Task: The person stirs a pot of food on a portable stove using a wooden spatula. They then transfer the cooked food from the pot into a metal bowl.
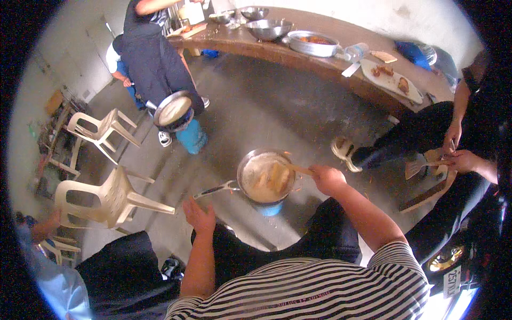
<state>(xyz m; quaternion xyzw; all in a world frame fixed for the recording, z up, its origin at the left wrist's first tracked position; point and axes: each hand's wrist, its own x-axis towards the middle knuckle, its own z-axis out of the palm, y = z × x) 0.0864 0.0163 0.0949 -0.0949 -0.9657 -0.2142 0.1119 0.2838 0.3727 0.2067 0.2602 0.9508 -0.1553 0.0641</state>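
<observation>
In front of me stands a frying pan (244, 176) of pale, bubbling liquid, with browned pieces of food (270, 180) in it. My right hand (329, 180) grips a wooden spatula (301, 169), whose far end is in the pan among the food. My left hand (199, 216) is just below the tip of the pan's long handle (214, 189), thumb spread from the fingers and nothing in it. Whether it touches the handle is unclear. A blue gas cylinder (270, 210) shows under the pan, mostly hidden by it.
Another pan (175, 110) sits over a blue cylinder (192, 138) near a standing person. Plastic chairs (116, 196) are at left. At right, a person's hands (466, 161) hold a slotted turner (416, 167). A long table (256, 48) carries metal bowls (269, 29) and a cutting board (392, 80).
</observation>
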